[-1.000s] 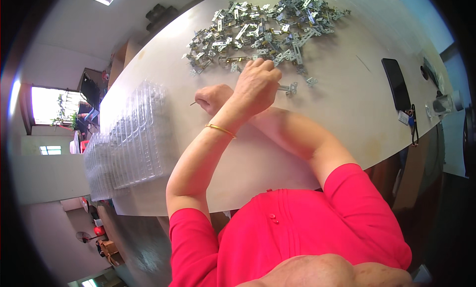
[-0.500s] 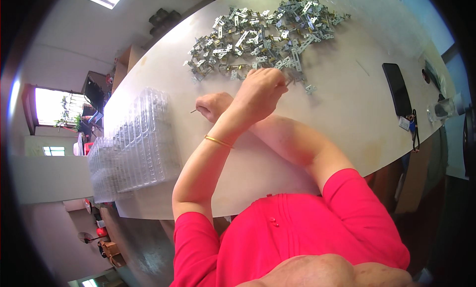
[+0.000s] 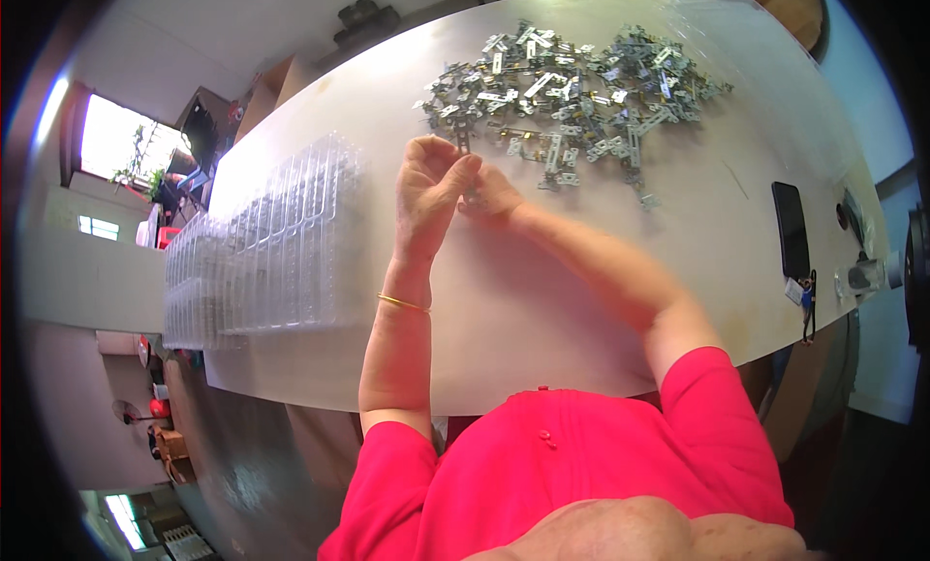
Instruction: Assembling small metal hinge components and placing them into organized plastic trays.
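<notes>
My left hand, with a gold bangle on its wrist, is closed in a pinch on a narrow metal bracket. The bracket's upper end pokes out between thumb and fingers, close to the near left edge of a loose pile of small metal brackets. Right beside the left thumb, my right hand has its fingers curled together. What those fingers hold, perhaps the lower part of the same piece, is hidden and blurred. Both hands are above the pale table.
Clear plastic compartment trays stand in rows at the table's left. On the right lie a black phone, a corded tag and a transparent cup. A thin pin rests between pile and phone. Clear plastic sheeting covers the far right corner.
My forearms were crossed and are now uncrossed. The left hand has moved left from the pile's near edge; the right hand, with a thin rod showing earlier, has moved right to meet it.
</notes>
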`<state>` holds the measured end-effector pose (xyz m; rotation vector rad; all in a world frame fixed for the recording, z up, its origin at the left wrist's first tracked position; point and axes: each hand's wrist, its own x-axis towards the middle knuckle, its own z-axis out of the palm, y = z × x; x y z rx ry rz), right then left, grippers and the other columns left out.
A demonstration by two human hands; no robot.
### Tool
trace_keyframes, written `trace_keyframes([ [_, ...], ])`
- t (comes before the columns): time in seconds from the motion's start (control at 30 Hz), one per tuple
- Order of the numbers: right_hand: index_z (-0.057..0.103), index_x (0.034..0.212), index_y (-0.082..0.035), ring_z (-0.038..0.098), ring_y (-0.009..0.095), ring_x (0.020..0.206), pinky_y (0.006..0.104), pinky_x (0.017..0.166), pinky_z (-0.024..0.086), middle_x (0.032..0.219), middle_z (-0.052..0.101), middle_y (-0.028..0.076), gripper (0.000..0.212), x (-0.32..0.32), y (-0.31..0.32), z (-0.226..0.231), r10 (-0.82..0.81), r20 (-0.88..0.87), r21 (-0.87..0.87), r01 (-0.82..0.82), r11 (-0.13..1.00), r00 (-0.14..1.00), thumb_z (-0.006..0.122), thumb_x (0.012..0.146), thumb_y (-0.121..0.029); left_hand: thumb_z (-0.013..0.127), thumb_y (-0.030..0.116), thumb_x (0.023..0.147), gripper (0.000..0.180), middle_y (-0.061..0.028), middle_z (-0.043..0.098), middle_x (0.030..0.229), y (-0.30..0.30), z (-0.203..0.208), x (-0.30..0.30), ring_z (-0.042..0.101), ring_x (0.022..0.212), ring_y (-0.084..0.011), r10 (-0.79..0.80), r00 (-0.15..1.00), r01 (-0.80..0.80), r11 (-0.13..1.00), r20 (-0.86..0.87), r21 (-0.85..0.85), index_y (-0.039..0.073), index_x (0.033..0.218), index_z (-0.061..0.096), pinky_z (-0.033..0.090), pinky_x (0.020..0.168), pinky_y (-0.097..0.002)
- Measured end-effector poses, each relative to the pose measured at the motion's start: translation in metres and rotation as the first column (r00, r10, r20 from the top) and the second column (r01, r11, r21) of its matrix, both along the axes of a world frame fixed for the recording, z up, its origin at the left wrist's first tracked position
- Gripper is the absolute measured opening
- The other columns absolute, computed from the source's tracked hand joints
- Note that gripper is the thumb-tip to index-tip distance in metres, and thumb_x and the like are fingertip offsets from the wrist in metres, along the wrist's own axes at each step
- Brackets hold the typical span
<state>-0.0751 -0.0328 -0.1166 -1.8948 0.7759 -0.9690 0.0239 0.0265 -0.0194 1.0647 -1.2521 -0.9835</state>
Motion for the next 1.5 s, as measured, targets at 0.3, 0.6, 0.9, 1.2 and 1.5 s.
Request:
trace_keyframes([
  [0.3, 0.065, 0.097, -0.004, 0.060, 0.010, 0.061, 0.0272, 0.057, 0.049, 0.070, 0.065, 0.004, 0.013, -0.037, 0.029, 0.015, -0.218, 0.128, 0.279, 0.176, 0.944, 0.967, 0.060, 0.096, -0.016, 0.069, 0.013, 0.092, 0.030, -0.0026, 0.064, 0.096, 0.004, -0.052, 0.034, 0.059, 0.083, -0.0070, 0.185, 0.978, -0.196, 0.973, 0.098, 0.119, 0.001, 0.116, 0.058, 0.050, 0.068, -0.0232],
  [0.6, 0.065, 0.100, -0.004, 0.057, 0.005, 0.060, 0.0221, 0.055, 0.046, 0.069, 0.064, 0.001, 0.012, -0.034, 0.026, 0.012, -0.241, 0.186, 0.260, 0.189, 0.947, 0.952, 0.061, 0.097, -0.016, 0.070, 0.010, 0.090, 0.030, -0.0031, 0.065, 0.097, 0.004, -0.091, 0.035, 0.060, 0.085, -0.0099, 0.196, 0.965, -0.216, 0.970, 0.174, 0.108, 0.000, 0.117, 0.061, 0.051, 0.074, -0.0260],
  [0.9, 0.065, 0.101, -0.003, 0.058, 0.006, 0.062, 0.0233, 0.056, 0.047, 0.070, 0.065, 0.002, 0.012, -0.037, 0.027, 0.012, -0.211, 0.149, 0.238, 0.172, 0.956, 0.966, 0.061, 0.097, -0.014, 0.070, 0.003, 0.090, 0.028, 0.0007, 0.061, 0.090, 0.003, -0.091, 0.034, 0.056, 0.078, -0.0053, 0.269, 0.897, -0.260, 0.963, 0.350, -0.074, 0.003, 0.116, 0.062, 0.049, 0.069, -0.0220],
  [1.2, 0.064, 0.102, -0.004, 0.059, 0.007, 0.062, 0.0245, 0.056, 0.047, 0.069, 0.064, 0.003, 0.012, -0.035, 0.027, 0.013, -0.211, 0.134, 0.205, 0.181, 0.962, 0.968, 0.060, 0.097, -0.014, 0.072, 0.003, 0.085, 0.029, -0.0050, 0.058, 0.092, 0.006, -0.090, 0.032, 0.056, 0.072, -0.0106, 0.322, 0.828, -0.244, 0.944, 0.459, -0.223, 0.006, 0.114, 0.065, 0.050, 0.064, -0.0252],
  [1.5, 0.058, 0.113, -0.005, 0.058, 0.007, 0.063, 0.0241, 0.056, 0.047, 0.075, 0.064, 0.003, 0.016, -0.039, 0.028, 0.012, -0.159, 0.136, 0.200, 0.130, 0.971, 0.978, 0.055, 0.099, -0.010, 0.068, 0.002, 0.084, 0.028, -0.0133, 0.062, 0.097, 0.009, -0.088, 0.028, 0.065, 0.077, -0.0261, 0.342, 0.745, -0.138, 0.919, 0.573, -0.369, 0.006, 0.112, 0.064, 0.054, 0.067, -0.0364],
])
